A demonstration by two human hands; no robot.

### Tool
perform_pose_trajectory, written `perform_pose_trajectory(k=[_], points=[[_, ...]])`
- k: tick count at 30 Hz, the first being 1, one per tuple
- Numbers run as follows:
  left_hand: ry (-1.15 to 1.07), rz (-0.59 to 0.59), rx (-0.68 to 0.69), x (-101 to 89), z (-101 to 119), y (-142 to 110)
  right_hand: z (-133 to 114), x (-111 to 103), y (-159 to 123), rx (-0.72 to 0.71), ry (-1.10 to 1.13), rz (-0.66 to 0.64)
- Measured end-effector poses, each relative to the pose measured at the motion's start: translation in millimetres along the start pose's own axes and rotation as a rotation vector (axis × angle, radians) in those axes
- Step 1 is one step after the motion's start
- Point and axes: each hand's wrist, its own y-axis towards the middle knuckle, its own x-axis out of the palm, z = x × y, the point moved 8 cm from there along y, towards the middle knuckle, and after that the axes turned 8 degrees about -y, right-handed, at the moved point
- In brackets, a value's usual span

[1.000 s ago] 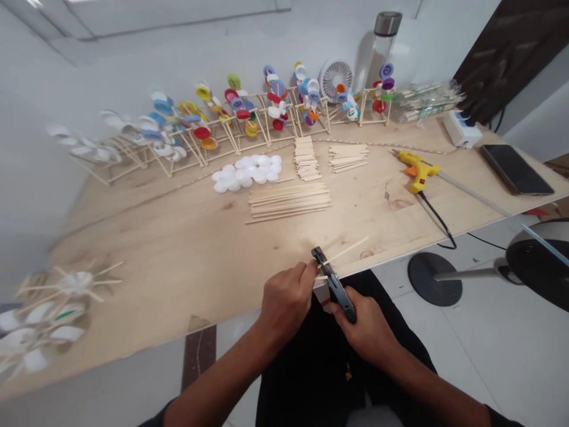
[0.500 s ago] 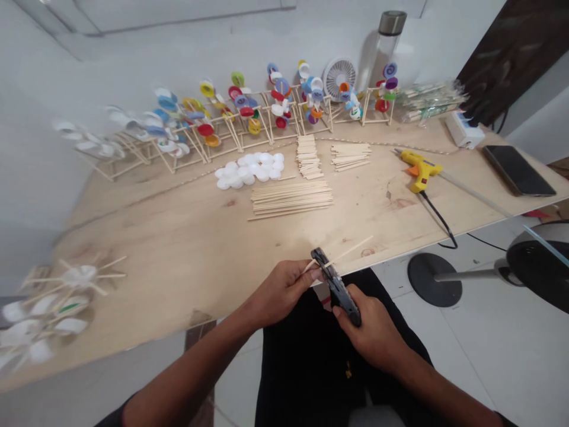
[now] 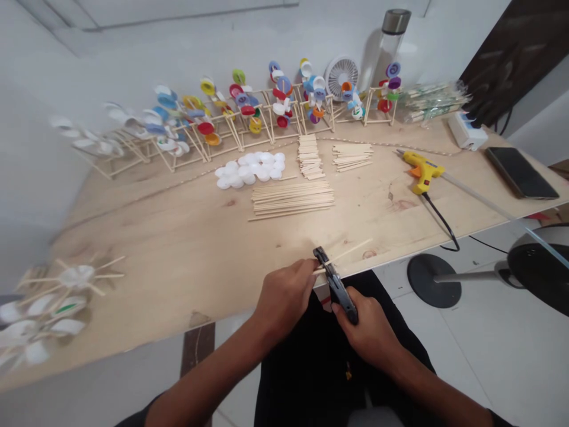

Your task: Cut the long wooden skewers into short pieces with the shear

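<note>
At the near edge of the wooden table (image 3: pixel 178 249), my left hand (image 3: pixel 287 296) pinches the near end of a thin wooden stick (image 3: pixel 351 251). The stick runs out to the right over the table edge. My right hand (image 3: pixel 367 329) is closed round the handles of black cutting pliers (image 3: pixel 334 283). The pliers' jaws sit on the stick just beside my left fingertips.
A row of long sticks (image 3: pixel 291 198), white bottle caps (image 3: pixel 251 169) and two heaps of short sticks (image 3: pixel 309 155) lie mid-table. Stick-and-cap windmill models (image 3: pixel 249 112) line the back. A yellow glue gun (image 3: pixel 420 169), phone (image 3: pixel 520 172), fan (image 3: pixel 340 74) and bottle (image 3: pixel 391 41) are to the right.
My hands, the pliers and the stick stay almost in place. My left fingers shifted a little along the stick. The camera view moved slightly.
</note>
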Motion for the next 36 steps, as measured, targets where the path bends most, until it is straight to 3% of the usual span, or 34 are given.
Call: perform_pose_trajectory(k=[3, 6, 10, 16, 20, 24, 31, 33, 36], points=[[0.274, 0.169, 0.109, -3.4, 11, -8, -2, -1, -1, 0.004, 0.022, 0.001], [0.304, 0.194, 0.16, -2.0, 13, -10, -4, -2, -2, 0.003, 0.024, -0.01], [0.009, 0.089, 0.116, -5.1, 5, -6, -7, -6, -4, -0.013, 0.022, -0.02], [-0.473, -0.179, -0.046, -7.5, 0, 1, -12, -10, -10, -0.05, 0.041, -0.033], [-0.648, -0.269, -0.07, -6.7, 1, 3, -14, -10, -11, -0.066, 0.041, -0.025], [-0.528, -0.232, -0.064, -3.3, -2, 2, -12, -6, -7, -0.04, 0.022, -0.002], [0.167, 0.125, 0.072, -4.4, 5, -9, -10, -1, -2, -0.005, 0.043, 0.012], [0.168, 0.128, 0.093, -2.8, 6, -10, -10, -1, -3, -0.005, 0.051, 0.001], [-0.046, 0.024, 0.048, -3.1, 0, -5, -10, -4, -4, -0.009, 0.052, -0.016]])
